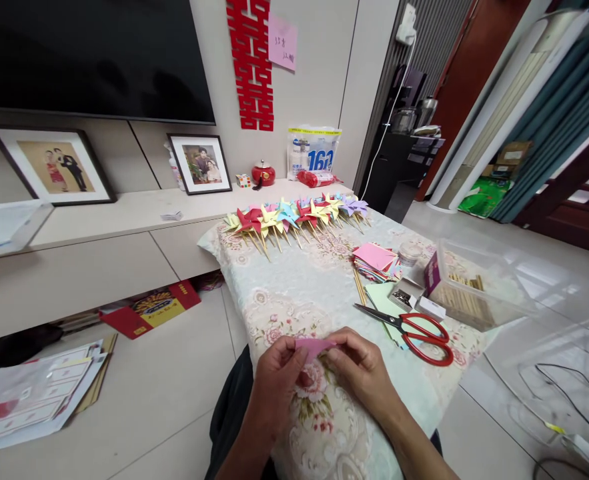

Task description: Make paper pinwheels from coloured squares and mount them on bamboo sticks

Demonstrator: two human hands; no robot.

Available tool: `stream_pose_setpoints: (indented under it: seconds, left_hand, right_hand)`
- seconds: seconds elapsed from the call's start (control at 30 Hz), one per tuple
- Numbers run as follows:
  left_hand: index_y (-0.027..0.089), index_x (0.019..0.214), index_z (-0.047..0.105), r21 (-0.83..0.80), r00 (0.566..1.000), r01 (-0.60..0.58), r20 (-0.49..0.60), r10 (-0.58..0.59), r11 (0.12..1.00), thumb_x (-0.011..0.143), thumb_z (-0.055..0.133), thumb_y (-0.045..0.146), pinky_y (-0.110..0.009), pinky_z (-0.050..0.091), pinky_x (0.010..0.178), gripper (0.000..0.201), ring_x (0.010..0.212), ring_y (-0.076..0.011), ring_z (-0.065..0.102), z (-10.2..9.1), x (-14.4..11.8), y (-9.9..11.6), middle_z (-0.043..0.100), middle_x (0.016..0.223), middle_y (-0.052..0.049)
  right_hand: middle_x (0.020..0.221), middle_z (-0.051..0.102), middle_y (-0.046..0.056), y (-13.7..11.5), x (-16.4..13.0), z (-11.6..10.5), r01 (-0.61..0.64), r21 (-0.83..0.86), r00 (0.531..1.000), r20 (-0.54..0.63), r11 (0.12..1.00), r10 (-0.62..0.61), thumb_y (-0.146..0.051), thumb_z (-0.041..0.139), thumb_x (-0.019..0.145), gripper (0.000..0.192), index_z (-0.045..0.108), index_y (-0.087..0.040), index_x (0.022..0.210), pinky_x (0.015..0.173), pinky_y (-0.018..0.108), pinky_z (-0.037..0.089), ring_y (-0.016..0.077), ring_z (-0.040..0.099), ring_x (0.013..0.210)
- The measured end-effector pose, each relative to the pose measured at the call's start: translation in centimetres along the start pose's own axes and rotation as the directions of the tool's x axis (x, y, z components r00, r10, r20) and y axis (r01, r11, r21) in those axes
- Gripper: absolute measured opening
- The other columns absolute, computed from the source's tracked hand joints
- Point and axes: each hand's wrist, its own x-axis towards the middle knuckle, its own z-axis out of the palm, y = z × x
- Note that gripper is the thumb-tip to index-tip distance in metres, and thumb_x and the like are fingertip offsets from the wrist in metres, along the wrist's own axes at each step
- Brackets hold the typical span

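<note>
We count one pink paper (311, 346), one pair of scissors (403, 323) and two framed photos (205, 164); the pinwheels (287, 212) overlap too much to count. Our left hand (277, 373) and right hand (361, 363) pinch the paper's two ends, fingers nearly together, above the flowered tablecloth (294, 290). Beyond, the photos stand on a cabinet (124, 247).

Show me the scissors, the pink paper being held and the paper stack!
Scissors (397, 322): head view, by the pivot.
Pink paper (313, 346): head view, its middle.
Paper stack (375, 257): head view, top sheet.
</note>
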Motion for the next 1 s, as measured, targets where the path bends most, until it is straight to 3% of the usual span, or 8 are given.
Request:
stream_pose_setpoints:
  seconds: [0.13, 0.27, 0.37, 0.47, 0.57, 0.73, 0.9, 1.0]
  left_hand:
    - [0.017, 0.072, 0.062, 0.019, 1.000, 0.023, 0.000, -0.023, 1.000, 0.072, 0.076, 0.043, -0.022, 0.044, 0.054, 0.029, 0.054, -0.0116, 0.057, -0.3, 0.2, -0.3, 0.062, 0.062, 0.003]
    - [0.017, 0.079, 0.066, 0.014, 0.999, 0.004, 0.053, -0.005, 1.000, 0.075, 0.076, 0.041, -0.023, 0.047, 0.060, 0.026, 0.063, -0.0127, 0.061, -0.5, 0.3, -0.9, 0.068, 0.070, 0.001]
    - [0.017, 0.081, 0.066, -0.008, 0.992, -0.015, 0.126, 0.016, 1.000, 0.078, 0.075, 0.039, -0.023, 0.047, 0.062, 0.023, 0.063, -0.0129, 0.060, -0.8, 0.2, -1.3, 0.068, 0.067, 0.000]
    - [0.016, 0.083, 0.068, -0.010, 0.982, -0.030, 0.188, 0.031, 1.000, 0.079, 0.075, 0.036, -0.024, 0.048, 0.064, 0.021, 0.066, -0.0132, 0.060, -1.0, -0.1, -1.1, 0.067, 0.070, -0.001]
    - [0.016, 0.087, 0.070, -0.015, 0.964, -0.083, 0.251, 0.084, 0.996, 0.082, 0.074, 0.034, -0.025, 0.049, 0.067, 0.019, 0.070, -0.0128, 0.062, -1.1, -0.5, -0.6, 0.067, 0.084, -0.003]
    - [0.017, 0.085, 0.071, -0.014, 0.934, -0.182, 0.310, 0.177, 0.983, 0.086, 0.070, 0.033, -0.027, 0.052, 0.069, 0.016, 0.070, -0.0124, 0.064, -1.3, -1.2, 0.2, 0.064, 0.097, -0.005]
    - [0.017, 0.084, 0.072, 0.080, 0.911, -0.289, 0.330, 0.248, 0.954, 0.089, 0.066, 0.032, -0.031, 0.053, 0.077, 0.016, 0.083, -0.0182, 0.065, -1.8, -2.0, 0.8, 0.065, 0.098, -0.008]
    - [0.019, 0.085, 0.073, 0.099, 0.888, -0.363, 0.339, 0.312, 0.926, 0.090, 0.065, 0.029, -0.033, 0.051, 0.087, 0.013, 0.095, -0.0212, 0.064, -2.4, -2.4, 0.7, 0.068, 0.097, -0.008]
  right_hand:
    - [0.095, 0.070, 0.006, 0.0, -1.4, -5.4, 0.091, -0.414, 0.986, -0.087, 0.906, -0.139, -0.031, 0.051, 0.098, 0.020, 0.069, -0.022, 0.095, 0.080, 0.032, 0.050, 0.0204, 0.066, 0.090]
    - [0.105, 0.069, 0.011, 1.6, -2.1, -11.9, 0.056, -0.817, 0.981, -0.062, 0.574, -0.183, -0.025, 0.047, 0.096, 0.021, 0.067, -0.021, 0.101, 0.079, 0.037, 0.053, 0.0262, 0.066, 0.095]
    - [0.115, 0.067, 0.016, 3.4, -2.3, -14.9, 0.034, -0.948, 0.989, -0.013, 0.317, -0.145, -0.014, 0.041, 0.091, 0.036, 0.066, -0.018, 0.117, 0.083, 0.044, 0.055, 0.0324, 0.063, 0.107]
    - [0.115, 0.067, 0.020, 5.0, -2.2, -16.2, 0.087, -0.976, 0.994, 0.071, 0.198, -0.085, -0.006, 0.039, 0.087, 0.045, 0.062, -0.012, 0.125, 0.085, 0.044, 0.055, 0.0331, 0.064, 0.107]
    - [0.115, 0.066, 0.022, 5.6, -1.6, -16.5, 0.123, -0.983, 0.991, 0.114, 0.140, -0.068, -0.003, 0.044, 0.084, 0.045, 0.060, -0.008, 0.126, 0.084, 0.041, 0.056, 0.0326, 0.064, 0.105]
    - [0.106, 0.068, 0.019, 4.1, -0.8, -16.2, 0.114, -0.990, 0.993, 0.116, 0.085, 0.021, -0.006, 0.048, 0.083, 0.036, 0.064, -0.013, 0.114, 0.076, 0.038, 0.055, 0.0300, 0.066, 0.093]
    - [0.099, 0.068, 0.015, 3.4, -0.7, -16.2, 0.023, -0.994, 0.992, 0.037, 0.107, 0.123, -0.022, 0.053, 0.087, 0.030, 0.064, -0.016, 0.114, 0.066, 0.035, 0.053, 0.0299, 0.068, 0.087]
    - [0.104, 0.069, 0.016, 3.6, -1.0, -16.4, 0.041, -0.986, 0.989, 0.063, 0.165, 0.133, -0.023, 0.052, 0.088, 0.034, 0.064, -0.015, 0.118, 0.072, 0.036, 0.054, 0.0295, 0.069, 0.092]
